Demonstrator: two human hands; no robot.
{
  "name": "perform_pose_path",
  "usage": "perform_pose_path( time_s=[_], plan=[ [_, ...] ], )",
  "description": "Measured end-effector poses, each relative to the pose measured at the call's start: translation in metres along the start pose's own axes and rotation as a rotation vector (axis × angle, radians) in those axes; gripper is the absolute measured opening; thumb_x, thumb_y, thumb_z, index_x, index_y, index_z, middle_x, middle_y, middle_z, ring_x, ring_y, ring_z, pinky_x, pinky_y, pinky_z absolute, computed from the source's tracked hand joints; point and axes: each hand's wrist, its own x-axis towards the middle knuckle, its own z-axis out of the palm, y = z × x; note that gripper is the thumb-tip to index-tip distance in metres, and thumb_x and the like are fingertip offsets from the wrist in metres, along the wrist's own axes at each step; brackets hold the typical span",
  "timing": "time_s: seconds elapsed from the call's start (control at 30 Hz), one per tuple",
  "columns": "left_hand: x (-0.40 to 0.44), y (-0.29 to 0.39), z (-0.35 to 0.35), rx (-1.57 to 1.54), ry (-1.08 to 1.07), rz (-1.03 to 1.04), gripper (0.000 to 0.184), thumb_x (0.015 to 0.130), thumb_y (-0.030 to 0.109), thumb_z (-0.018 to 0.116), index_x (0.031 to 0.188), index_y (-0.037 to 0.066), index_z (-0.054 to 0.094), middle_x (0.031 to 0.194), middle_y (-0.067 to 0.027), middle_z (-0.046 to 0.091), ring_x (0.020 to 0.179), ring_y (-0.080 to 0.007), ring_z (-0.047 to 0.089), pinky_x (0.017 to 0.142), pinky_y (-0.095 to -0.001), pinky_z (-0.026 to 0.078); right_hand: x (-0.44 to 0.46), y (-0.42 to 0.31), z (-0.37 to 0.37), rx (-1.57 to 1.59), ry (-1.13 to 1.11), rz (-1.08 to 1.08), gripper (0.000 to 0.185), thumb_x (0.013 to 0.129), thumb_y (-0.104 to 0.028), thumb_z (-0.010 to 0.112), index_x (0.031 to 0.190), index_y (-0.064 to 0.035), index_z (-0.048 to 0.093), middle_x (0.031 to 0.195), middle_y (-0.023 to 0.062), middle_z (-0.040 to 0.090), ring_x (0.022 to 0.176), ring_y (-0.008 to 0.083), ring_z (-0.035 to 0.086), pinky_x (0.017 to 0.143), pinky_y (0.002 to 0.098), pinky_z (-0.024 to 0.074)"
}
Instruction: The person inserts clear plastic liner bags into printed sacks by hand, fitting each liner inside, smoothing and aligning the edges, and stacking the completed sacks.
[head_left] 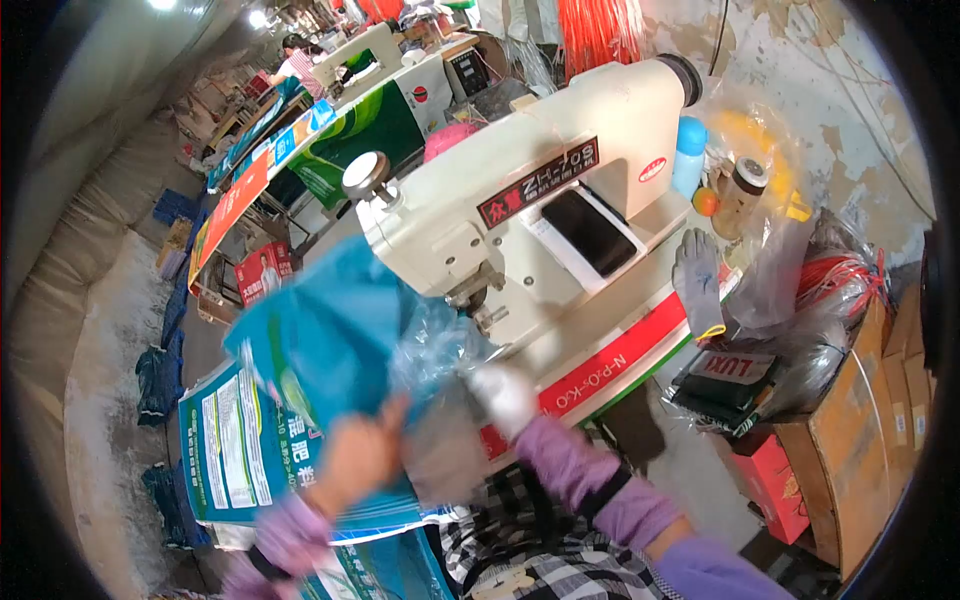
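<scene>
A blue woven sack (325,320) with its mouth up lies bunched at the left of a white sewing machine (540,160), close to the needle area. Clear crinkled plastic (440,345), like a liner, sticks out beside the sack's mouth. My right hand (503,400), in a white glove, is closed at the right edge of this plastic, just below the machine's foot. Bare and smeared by motion, my left hand (350,458) is against the lower part of the blue sack; its grip is unclear. Printed blue sacks (235,450) lie beneath.
A phone (588,232) rests on the machine. Right of it are a grey glove (697,280), a blue bottle (689,155) and a jar (742,195). Cardboard boxes (835,440) stand at lower right. Another person (298,65) sits far back by a second machine (355,60).
</scene>
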Motion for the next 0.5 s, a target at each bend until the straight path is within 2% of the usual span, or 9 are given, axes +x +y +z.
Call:
perform_pose_path(
  time_s=[0.03,0.07,0.1,0.13,0.17,0.23,0.3,0.43,0.5],
  plan=[
    [-0.014,0.042,-0.009,-0.143,0.075,-0.057,0.075,0.075,0.026,0.074,0.139,0.005,0.04,0.081,-0.0209,0.065,0.077,-0.0362,0.068,0.066,-0.044,0.054,-0.026,0.028,0.018,-0.427,-0.545,0.236,0.035,0.098,-0.025,0.047,0.125,-0.0068,0.06,0.109,0.0127,0.067,0.1,0.0217,0.063,0.086,0.0355,0.0484],
    [-0.028,0.084,-0.018,-0.289,0.158,-0.102,0.082,0.075,0.024,0.075,0.144,0.005,0.034,0.093,-0.0244,0.066,0.08,-0.037,0.069,0.067,-0.0434,0.056,-0.047,0.0,0.043,0.253,-0.308,0.601,0.041,0.097,-0.022,0.048,0.136,-0.007,0.047,0.124,0.0129,0.057,0.113,0.022,0.054,0.096,0.0363,0.0417],
    [-0.035,0.098,-0.022,-0.726,-0.099,-0.317,0.087,0.075,0.023,0.077,0.146,0.004,0.031,0.102,-0.0272,0.065,0.085,-0.0383,0.069,0.071,-0.0433,0.056,-0.068,-0.031,0.067,0.933,0.123,0.823,0.053,0.097,-0.018,0.049,0.147,-0.0072,0.034,0.139,0.0131,0.048,0.125,0.0223,0.046,0.106,0.0371,0.0351],
    [-0.03,0.091,-0.025,-0.726,-0.103,-0.307,0.087,0.075,0.023,0.077,0.146,0.004,0.031,0.102,-0.0272,0.065,0.085,-0.0383,0.069,0.071,-0.0433,0.056,-0.071,-0.034,0.06,1.128,0.109,0.957,0.055,0.097,-0.014,0.049,0.148,-0.0064,0.032,0.141,0.0135,0.045,0.128,0.0228,0.044,0.107,0.0374,0.0338],
    [-0.024,0.081,-0.031,-1.015,-0.023,-0.392,0.089,0.073,0.022,0.079,0.146,0.005,0.03,0.116,-0.0278,0.059,0.095,-0.0376,0.066,0.079,-0.0447,0.054,-0.074,-0.038,0.053,1.309,0.115,1.108,0.056,0.096,-0.011,0.048,0.149,-0.0056,0.03,0.143,0.0139,0.043,0.13,0.0233,0.042,0.109,0.0376,0.0325],
    [-0.011,0.074,-0.036,-1.3,0.069,-0.506,0.092,0.072,0.021,0.08,0.147,0.006,0.03,0.13,-0.0283,0.052,0.106,-0.037,0.063,0.087,-0.0461,0.052,-0.067,0.01,0.038,0.952,-0.205,0.726,0.044,0.097,-0.009,0.048,0.14,-0.0032,0.044,0.132,0.0135,0.055,0.12,0.0222,0.051,0.104,0.034,0.0381],
    [0.017,0.071,-0.019,-0.859,0.319,-0.185,0.093,0.071,0.017,0.082,0.146,0.003,0.029,0.124,-0.0254,0.057,0.103,-0.0283,0.065,0.084,-0.0364,0.053,-0.037,-0.003,0.017,0.336,0.072,0.462,0.036,0.095,-0.013,0.053,0.129,-0.0008,0.055,0.12,0.0127,0.063,0.109,0.0201,0.058,0.098,0.0309,0.0431],
    [0.05,0.045,0.0,-0.607,-0.061,-0.156,0.078,0.072,0.01,0.082,0.138,-0.002,0.042,0.117,-0.0165,0.062,0.096,-0.0196,0.065,0.082,-0.0286,0.051,-0.003,-0.024,0.029,0.456,0.178,0.473,0.04,0.092,-0.024,0.061,0.122,0.0004,0.058,0.104,0.0093,0.067,0.095,0.0162,0.061,0.086,0.0308,0.0471],
    [0.057,0.026,0.004,-0.988,-0.158,-0.259,0.05,0.074,0.005,0.079,0.118,-0.005,0.058,0.106,-0.0077,0.065,0.094,-0.0156,0.062,0.081,-0.0277,0.05,0.009,-0.037,0.032,0.493,0.106,0.562,0.041,0.09,-0.029,0.063,0.119,0.0001,0.059,0.099,0.009,0.067,0.088,0.0173,0.061,0.082,0.0314,0.0474]
  ],
)
